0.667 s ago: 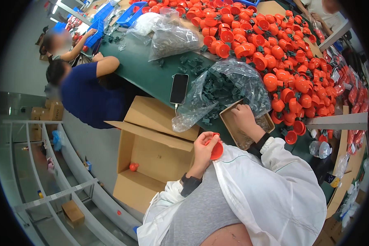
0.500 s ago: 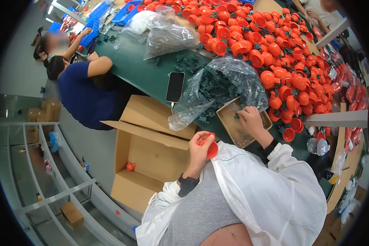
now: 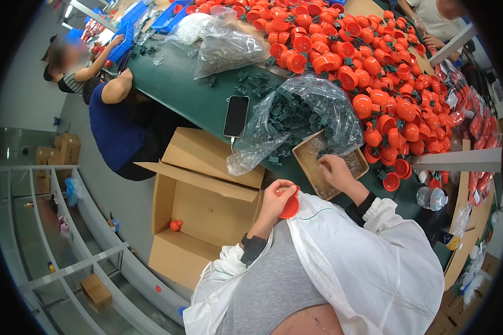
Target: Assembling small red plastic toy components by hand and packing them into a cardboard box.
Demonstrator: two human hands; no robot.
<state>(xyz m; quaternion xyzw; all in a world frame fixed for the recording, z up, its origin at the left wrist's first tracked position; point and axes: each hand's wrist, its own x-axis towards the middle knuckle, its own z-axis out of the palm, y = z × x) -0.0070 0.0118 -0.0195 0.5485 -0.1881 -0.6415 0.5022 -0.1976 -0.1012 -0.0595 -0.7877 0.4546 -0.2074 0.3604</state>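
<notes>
My left hand (image 3: 274, 202) grips a small red plastic cup (image 3: 290, 209) by its edge, close to my body. My right hand (image 3: 335, 172) hovers over a shallow tan tray (image 3: 305, 168) holding many tiny loose parts, too small to name. Its thumb and fingers are pinched together; whatever lies between them cannot be made out. Beyond the tray sits an open clear plastic bag (image 3: 349, 129) full of dark green plastic clips (image 3: 296, 118). A great heap of red cups (image 3: 369, 67), many with green clips attached, covers the far right of the table.
An open cardboard box (image 3: 212, 215) stands left of my hands, with a red round piece (image 3: 176, 225) inside. A phone (image 3: 236, 117) on a cable lies on the green table (image 3: 173, 84). Farther off are a filled plastic bag (image 3: 229, 53) and a person in blue (image 3: 117, 128).
My left hand has tilted the red cup, whose round opening shows more now. My right hand has shifted slightly within the tray area. The person in blue has leaned lower.
</notes>
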